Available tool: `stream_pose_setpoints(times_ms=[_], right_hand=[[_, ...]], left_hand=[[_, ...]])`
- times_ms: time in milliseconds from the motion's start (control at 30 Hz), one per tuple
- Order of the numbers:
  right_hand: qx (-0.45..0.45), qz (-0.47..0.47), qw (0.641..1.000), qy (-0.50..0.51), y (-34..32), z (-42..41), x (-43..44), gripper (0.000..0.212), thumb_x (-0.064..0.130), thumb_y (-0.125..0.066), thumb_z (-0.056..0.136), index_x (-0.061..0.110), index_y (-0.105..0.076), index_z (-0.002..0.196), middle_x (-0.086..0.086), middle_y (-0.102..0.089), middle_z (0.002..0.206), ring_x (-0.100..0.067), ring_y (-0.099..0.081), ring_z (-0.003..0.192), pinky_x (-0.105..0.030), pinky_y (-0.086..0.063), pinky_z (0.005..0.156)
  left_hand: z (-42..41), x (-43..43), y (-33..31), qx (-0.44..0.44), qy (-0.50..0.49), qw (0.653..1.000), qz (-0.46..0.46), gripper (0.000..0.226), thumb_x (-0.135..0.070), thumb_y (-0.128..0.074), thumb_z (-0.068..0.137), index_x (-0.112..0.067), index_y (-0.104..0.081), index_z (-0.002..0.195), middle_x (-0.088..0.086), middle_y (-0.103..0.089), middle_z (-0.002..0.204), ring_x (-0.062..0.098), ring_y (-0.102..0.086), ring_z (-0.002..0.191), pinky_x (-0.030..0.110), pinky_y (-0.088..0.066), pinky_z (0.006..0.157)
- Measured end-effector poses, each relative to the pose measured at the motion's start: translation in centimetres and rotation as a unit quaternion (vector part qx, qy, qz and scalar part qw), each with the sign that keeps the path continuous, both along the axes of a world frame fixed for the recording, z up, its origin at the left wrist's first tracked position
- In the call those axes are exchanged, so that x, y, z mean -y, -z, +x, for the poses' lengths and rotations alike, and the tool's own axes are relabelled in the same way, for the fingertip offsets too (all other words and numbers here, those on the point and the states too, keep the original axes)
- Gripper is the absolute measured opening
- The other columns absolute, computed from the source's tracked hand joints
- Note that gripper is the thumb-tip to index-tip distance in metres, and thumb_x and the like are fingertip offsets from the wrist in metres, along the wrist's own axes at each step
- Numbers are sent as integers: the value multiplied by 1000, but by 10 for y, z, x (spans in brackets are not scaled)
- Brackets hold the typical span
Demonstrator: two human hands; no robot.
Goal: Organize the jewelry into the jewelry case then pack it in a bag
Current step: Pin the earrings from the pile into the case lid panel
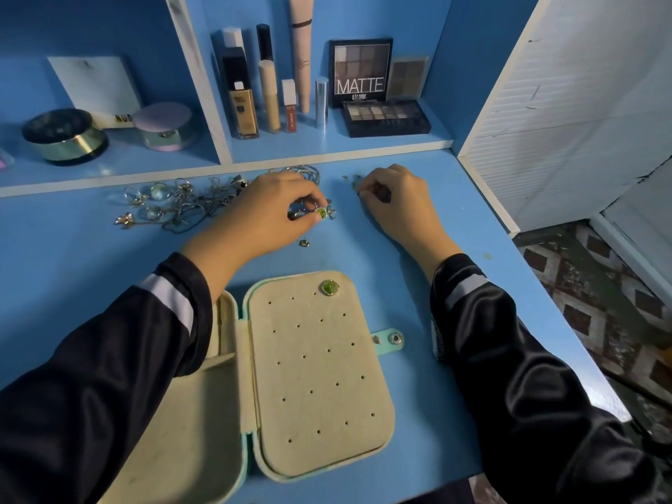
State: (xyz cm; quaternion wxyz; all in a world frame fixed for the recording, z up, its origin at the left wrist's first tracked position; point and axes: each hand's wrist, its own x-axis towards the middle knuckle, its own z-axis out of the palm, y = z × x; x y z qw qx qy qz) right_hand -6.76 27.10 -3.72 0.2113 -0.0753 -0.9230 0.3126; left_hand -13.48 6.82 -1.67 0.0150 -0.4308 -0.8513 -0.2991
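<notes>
An open teal jewelry case (385, 340) with cream lining lies on the blue desk in front of me. One green earring (330, 287) is pinned at the top right of its perforated panel (320, 372). My left hand (269, 209) pinches a second green earring (321, 212) just above the desk, beyond the case. My right hand (396, 198) rests farther right, fingers curled at small earring pieces (353, 180); whether it holds one I cannot tell. A tangle of rings and necklaces (174, 201) lies to the left, bangles (305, 172) behind my left hand.
A small pendant (304, 243) lies between my hands. Cosmetic bottles (243, 103), eyeshadow palettes (385, 118) and round compacts (65, 136) stand on the blue shelf behind. A white slatted panel (563, 103) bounds the right. The desk edge drops to patterned floor (596, 303).
</notes>
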Motion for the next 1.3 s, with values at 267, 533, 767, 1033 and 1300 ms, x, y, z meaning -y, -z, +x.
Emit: stream_pose_setpoints(times_ms=[267,533,767,1033,1300], right_hand=[[30,-25,999,-1,-1,1,-4,10,3,-61,86,7,-69,88,2,-54,87,0,-46,69,-3,-35,64],[45,-23,999,-4,-2,1,-7,10,3,-60,87,8,-69,88,1,-54,86,-5,-44,69,-4,-35,63],[56,-56,997,-10,-5,4,-13,11,5,-62,88,12,-70,88,1,-62,90,-11,-50,75,-4,-36,63],[50,-71,996,-20,-5,5,-15,8,11,-68,87,15,-72,92,1,-62,88,-2,-50,70,-4,-37,64],[36,-57,997,-23,-4,4,-13,9,9,-67,86,14,-73,90,2,-60,84,-1,-47,66,-6,-36,63]], left_hand=[[2,-1,0,14,0,1000,-3,11,-16,-71,87,-17,-70,98,-8,-68,96,5,-58,89,22,-49,84],[1,-1,1,13,3,1000,-9,18,-13,-70,87,-19,-73,104,-4,-67,97,9,-60,89,10,-43,79],[0,1,2,31,11,999,-12,13,-13,-69,88,-20,-72,100,-7,-67,100,5,-59,90,0,-35,77],[-1,1,1,42,14,999,-1,11,-13,-68,90,-19,-70,99,-9,-67,98,-6,-55,87,0,-33,74],[-2,1,2,62,-5,998,15,9,-13,-68,91,-17,-69,98,-5,-69,94,-15,-54,80,-1,-34,69]])
